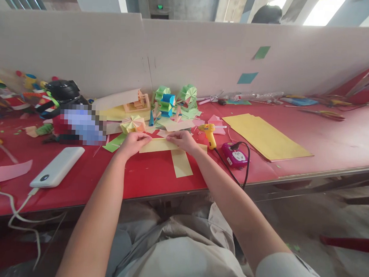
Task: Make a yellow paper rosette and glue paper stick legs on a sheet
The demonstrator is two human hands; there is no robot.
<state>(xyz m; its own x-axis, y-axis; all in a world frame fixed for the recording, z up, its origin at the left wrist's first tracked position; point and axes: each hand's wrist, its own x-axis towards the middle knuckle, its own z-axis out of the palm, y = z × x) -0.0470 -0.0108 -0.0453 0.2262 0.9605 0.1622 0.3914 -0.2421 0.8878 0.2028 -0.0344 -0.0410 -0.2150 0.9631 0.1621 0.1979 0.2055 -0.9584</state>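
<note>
I see my left hand (132, 142) and right hand (184, 140) pinching a yellow strip (158, 145) on the worktop (159, 174); fingertips hidden beneath.

— How's the light where you sit?

— Bright and even. Daylight pours from the window (325, 10) up at my far right, blown out white. My hands cast only faint shadows on the red table (323, 139).

— Sharp?

— Mostly; edges bend outward, and one patch (83, 125) at left is pixelated.
</note>
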